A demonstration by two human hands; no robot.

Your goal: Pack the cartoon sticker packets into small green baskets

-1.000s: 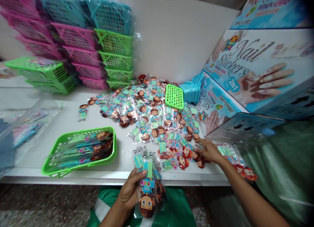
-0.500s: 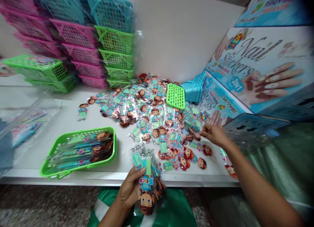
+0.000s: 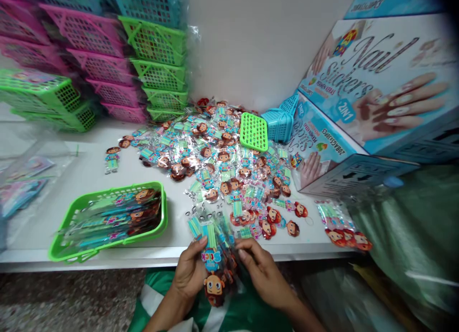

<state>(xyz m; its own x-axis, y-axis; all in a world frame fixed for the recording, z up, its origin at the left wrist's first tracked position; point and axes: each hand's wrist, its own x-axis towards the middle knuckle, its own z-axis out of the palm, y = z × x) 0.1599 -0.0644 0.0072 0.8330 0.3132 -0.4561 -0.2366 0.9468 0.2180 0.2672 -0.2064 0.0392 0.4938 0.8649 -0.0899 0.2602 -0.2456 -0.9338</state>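
Observation:
My left hand (image 3: 190, 270) grips a fanned bundle of character-shaped stick packets (image 3: 212, 258), its thumb across the front one. The bundle hangs over the table's front edge, cartoon heads downward and striped sticks upward. At its right side, my right hand (image 3: 263, 272) has its fingers closed at the edge of a packet, whose clear wrapper partly shows. Beyond both hands spreads a heap of similar packets (image 3: 224, 157), some with red-haired heads. To the left stands a green basket (image 3: 165, 212) holding several packets laid flat.
Stacks of wrapped pink baskets (image 3: 103, 66) and green baskets (image 3: 161, 73) rise at the back left. A green basket on its side (image 3: 254, 132) and blue baskets (image 3: 278, 124) lie behind the heap. Nail sticker boxes (image 3: 376, 83) stand right, near red-haired packets (image 3: 347, 238) at the table edge.
My right hand has come back from the heap's right side, near the box, to the bundle. My left hand stays in place with the bundle. The view has shifted slightly.

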